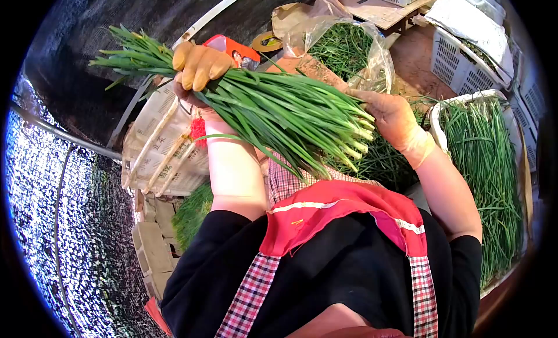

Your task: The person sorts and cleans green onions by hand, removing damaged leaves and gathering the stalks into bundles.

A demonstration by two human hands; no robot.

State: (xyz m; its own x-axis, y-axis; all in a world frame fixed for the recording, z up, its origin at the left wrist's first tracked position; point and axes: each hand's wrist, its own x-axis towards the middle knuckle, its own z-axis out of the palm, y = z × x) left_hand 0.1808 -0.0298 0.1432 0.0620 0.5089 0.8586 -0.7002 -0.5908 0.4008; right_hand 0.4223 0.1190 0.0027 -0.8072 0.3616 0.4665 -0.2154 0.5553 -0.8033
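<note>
A large bunch of long green leafy stalks lies across the air in front of my chest, leaf tips to the left and pale cut ends to the right. My left hand, in an orange-tan glove, is wrapped round the bunch near its leafy end. At the pale ends, my right hand, gloved too, has its thumb and fingers together against the upper stalks; what its fingertips pinch is too small to tell.
A crate of green stalks stands at the right. Ahead is a clear plastic bag of greens. White sacking, a roll of tape and a red packet are at the left. Grey crates stand at the back right.
</note>
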